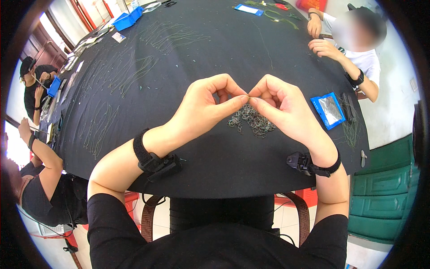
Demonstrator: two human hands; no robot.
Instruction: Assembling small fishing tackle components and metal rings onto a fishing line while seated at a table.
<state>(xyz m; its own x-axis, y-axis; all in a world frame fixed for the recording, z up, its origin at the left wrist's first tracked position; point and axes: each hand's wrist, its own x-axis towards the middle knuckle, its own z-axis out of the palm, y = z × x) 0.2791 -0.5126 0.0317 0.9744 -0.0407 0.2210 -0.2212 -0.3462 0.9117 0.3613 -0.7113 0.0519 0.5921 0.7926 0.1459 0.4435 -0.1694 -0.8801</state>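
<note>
Well, left hand (205, 99) meets right hand (287, 106), tip to tip!

Fingers (230, 82) pinched closed, anything between too small to tell. Just below, the right partly masking it, one tangled, wiry pile (256, 124) lies on the black cloth surface (215, 168); rightward, one flat blue-edged packet (329, 110) beside thin green strands (352, 127).

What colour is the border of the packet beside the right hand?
The packet's border is blue, seen best in the head view.
</note>
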